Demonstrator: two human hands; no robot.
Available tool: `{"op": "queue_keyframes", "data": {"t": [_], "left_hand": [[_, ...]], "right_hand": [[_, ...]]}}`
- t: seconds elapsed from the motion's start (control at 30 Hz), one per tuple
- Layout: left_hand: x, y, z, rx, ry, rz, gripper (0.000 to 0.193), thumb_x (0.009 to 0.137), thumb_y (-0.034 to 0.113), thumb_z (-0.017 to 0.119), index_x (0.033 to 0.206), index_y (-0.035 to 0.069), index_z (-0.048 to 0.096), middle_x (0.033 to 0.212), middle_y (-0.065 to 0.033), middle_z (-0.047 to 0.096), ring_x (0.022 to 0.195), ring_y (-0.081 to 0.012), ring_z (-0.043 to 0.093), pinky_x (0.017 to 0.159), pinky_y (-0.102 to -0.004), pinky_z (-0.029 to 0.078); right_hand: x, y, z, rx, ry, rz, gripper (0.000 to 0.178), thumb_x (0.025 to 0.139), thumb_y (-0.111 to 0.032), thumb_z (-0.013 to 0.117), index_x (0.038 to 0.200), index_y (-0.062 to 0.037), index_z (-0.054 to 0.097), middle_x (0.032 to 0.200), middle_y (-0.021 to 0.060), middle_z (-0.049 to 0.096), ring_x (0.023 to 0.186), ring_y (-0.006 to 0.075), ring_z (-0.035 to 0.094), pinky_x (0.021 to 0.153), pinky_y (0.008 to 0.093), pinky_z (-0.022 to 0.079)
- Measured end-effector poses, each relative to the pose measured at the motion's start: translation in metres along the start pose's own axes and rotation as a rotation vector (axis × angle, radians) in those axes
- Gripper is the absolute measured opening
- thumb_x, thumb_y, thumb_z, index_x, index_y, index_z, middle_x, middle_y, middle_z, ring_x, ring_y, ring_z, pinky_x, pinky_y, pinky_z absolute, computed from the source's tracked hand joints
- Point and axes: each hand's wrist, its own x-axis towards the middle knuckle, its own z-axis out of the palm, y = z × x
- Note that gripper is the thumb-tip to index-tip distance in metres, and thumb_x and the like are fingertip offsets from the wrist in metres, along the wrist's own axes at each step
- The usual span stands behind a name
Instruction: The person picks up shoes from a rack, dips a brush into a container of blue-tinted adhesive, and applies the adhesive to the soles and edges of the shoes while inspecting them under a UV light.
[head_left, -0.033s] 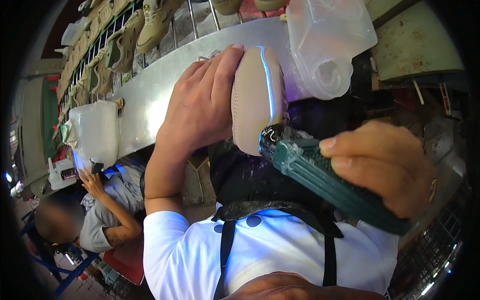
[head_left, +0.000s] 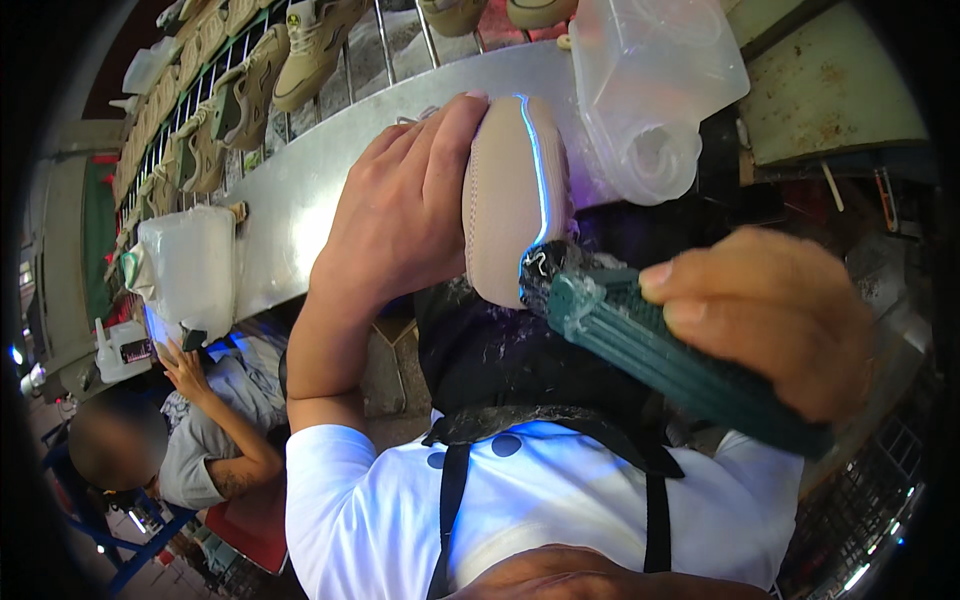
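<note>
A beige shoe upper (head_left: 503,190), with a stitched seam and a glowing blue line along one side, stands in the middle. My left hand (head_left: 405,205) is closed round its left side, with the fingers partly hidden behind it. From the right, my right hand (head_left: 765,315) grips the green ribbed handle of a brush (head_left: 640,350). The brush's dark, wet-looking head touches the lower right edge of the upper, at the lower end of the blue line. The far side of the upper is out of sight.
A metal ledge (head_left: 285,215) runs behind my left hand. A translucent plastic container (head_left: 660,70) stands at the back right, another container (head_left: 190,260) at the left. Beige shoes (head_left: 315,55) hang on a rack beyond. A co-worker (head_left: 215,440) sits at the lower left.
The brush handle and my right hand have shifted slightly, with the rear end of the handle a little higher and further right. My left hand and the shoe upper stay almost in place.
</note>
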Motion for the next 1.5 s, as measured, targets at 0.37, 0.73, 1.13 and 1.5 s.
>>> {"op": "queue_keyframes", "data": {"t": [0.37,0.73,1.13,1.5], "left_hand": [[0.037,-0.024,-0.022,-0.041,-0.186,0.066,0.110,0.059,0.035,0.093,0.148,0.006,0.037,0.122,-0.0186,0.068,0.106,-0.0406,0.068,0.091,-0.0465,0.055],[0.048,-0.052,-0.037,-0.232,-0.254,0.103,0.105,0.058,0.032,0.089,0.148,0.010,0.041,0.099,-0.0198,0.074,0.088,-0.0431,0.071,0.080,-0.0472,0.058],[0.028,-0.091,-0.032,-0.447,-0.272,0.082,0.081,0.054,0.040,0.096,0.122,0.007,0.067,0.105,-0.0132,0.074,0.097,-0.0324,0.072,0.088,-0.0386,0.056],[0.024,-0.090,-0.040,-0.519,-0.445,0.040,0.106,0.057,0.029,0.099,0.146,0.003,0.047,0.134,-0.0172,0.061,0.127,-0.0315,0.060,0.107,-0.0395,0.047]], "right_hand": [[0.077,0.021,-0.055,-0.126,-0.523,-0.079,0.026,0.090,-0.016,0.074,0.110,0.0001,0.069,0.105,0.0244,0.072,0.089,0.0300,0.076,0.074,0.0342,0.062],[0.048,0.088,-0.048,0.322,-0.313,-0.014,0.049,0.085,-0.016,0.077,0.127,0.0060,0.063,0.106,0.0238,0.073,0.090,0.0311,0.076,0.077,0.0366,0.063],[0.009,0.084,0.059,0.337,-0.060,0.070,0.028,0.081,0.004,0.076,0.108,0.0056,0.075,0.125,0.0249,0.070,0.110,0.0339,0.072,0.093,0.0397,0.059],[0.066,0.090,-0.011,0.473,-0.015,0.292,0.047,0.087,0.002,0.073,0.132,0.0064,0.061,0.128,0.0298,0.065,0.103,0.0365,0.073,0.090,0.0408,0.061]]}}
